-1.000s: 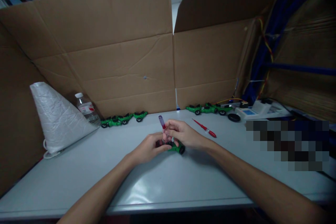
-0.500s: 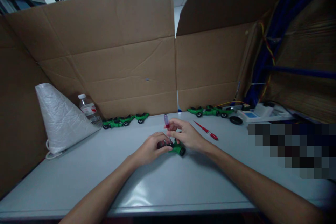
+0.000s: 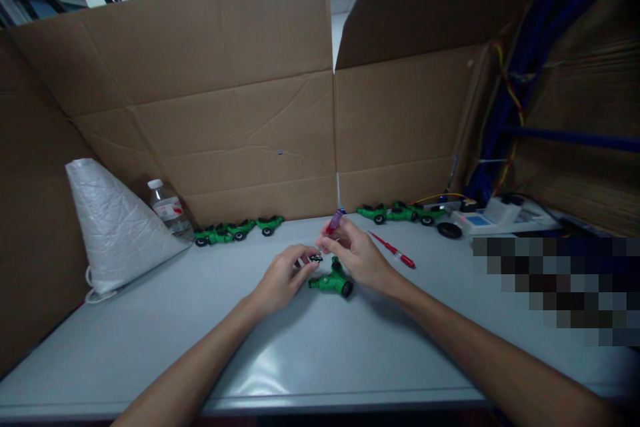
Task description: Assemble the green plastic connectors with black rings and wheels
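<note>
- A small dark part (image 3: 315,258) was held by the left hand (image 3: 289,275); its thumb and forefinger were clamped on the part.
- A screwdriver with a clear purple-and-red handle (image 3: 334,221) was gripped by the right hand (image 3: 354,252), the fingers closed around it and the handle end tilted up to the right; whether its tip was touching the dark part could not be told.
- A green toy piece (image 3: 331,282) with a black wheel was laid on the grey table (image 3: 300,353), on the near side of both hands; whether its raised arm was touched by the right hand could not be told.
- A red screwdriver (image 3: 393,250) was placed to the right of the right hand, its handle pointed toward the near right.
- Green toy vehicles with black wheels were set along the cardboard wall (image 3: 235,133) in a left row (image 3: 240,229) and a right row (image 3: 400,212).
- A black ring (image 3: 449,230) was seen beside the right row, near a white power strip (image 3: 493,217).
- A clear bottle (image 3: 170,210) was partly hidden by a silvery bag (image 3: 117,233) at the far left.
</note>
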A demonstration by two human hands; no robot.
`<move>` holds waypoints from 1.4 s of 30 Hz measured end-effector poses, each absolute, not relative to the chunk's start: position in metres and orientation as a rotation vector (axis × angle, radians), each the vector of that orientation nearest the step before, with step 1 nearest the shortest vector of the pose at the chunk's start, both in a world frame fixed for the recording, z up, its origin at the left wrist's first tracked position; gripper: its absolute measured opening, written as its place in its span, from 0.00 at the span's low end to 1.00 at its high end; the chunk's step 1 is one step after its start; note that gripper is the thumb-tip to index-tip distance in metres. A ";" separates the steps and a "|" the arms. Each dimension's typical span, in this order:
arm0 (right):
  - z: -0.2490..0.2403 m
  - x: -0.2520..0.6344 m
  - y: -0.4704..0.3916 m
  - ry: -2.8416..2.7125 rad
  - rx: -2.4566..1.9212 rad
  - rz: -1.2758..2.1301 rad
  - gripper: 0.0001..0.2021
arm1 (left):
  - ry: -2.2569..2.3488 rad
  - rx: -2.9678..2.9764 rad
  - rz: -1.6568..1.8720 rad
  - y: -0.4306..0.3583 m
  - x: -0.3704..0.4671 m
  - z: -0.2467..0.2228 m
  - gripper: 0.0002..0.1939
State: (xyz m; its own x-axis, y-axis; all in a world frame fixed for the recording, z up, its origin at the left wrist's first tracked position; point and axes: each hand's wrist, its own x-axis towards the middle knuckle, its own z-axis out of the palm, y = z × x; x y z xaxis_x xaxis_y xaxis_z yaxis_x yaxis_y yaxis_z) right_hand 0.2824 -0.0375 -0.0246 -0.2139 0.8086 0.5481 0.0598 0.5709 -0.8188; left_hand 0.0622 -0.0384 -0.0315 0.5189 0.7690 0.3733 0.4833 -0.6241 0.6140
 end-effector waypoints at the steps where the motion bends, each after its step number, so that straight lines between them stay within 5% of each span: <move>1: -0.025 0.282 -0.037 -1.642 -0.733 0.808 0.10 | 1.042 2.307 0.901 -0.038 0.062 -0.032 0.15; 17: -0.037 0.276 -0.040 -1.689 -0.840 0.660 0.08 | 1.118 2.273 0.907 -0.033 0.058 -0.032 0.07; 32: -0.038 0.276 -0.045 -1.761 -0.857 0.736 0.37 | 0.954 1.715 0.941 -0.021 0.059 -0.036 0.25; 42: -0.041 0.277 -0.043 -1.795 -0.837 0.558 0.24 | 0.908 1.363 1.002 -0.020 0.057 -0.037 0.27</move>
State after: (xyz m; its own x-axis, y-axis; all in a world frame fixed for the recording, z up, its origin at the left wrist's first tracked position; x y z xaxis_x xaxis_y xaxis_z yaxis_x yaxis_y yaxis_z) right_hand 0.2771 -0.0429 -0.0411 -0.2248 0.7607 0.6089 0.2811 0.6489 -0.7070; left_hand 0.0575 -0.0197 -0.0369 0.3343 0.9410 0.0529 -0.0401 -0.0419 0.9983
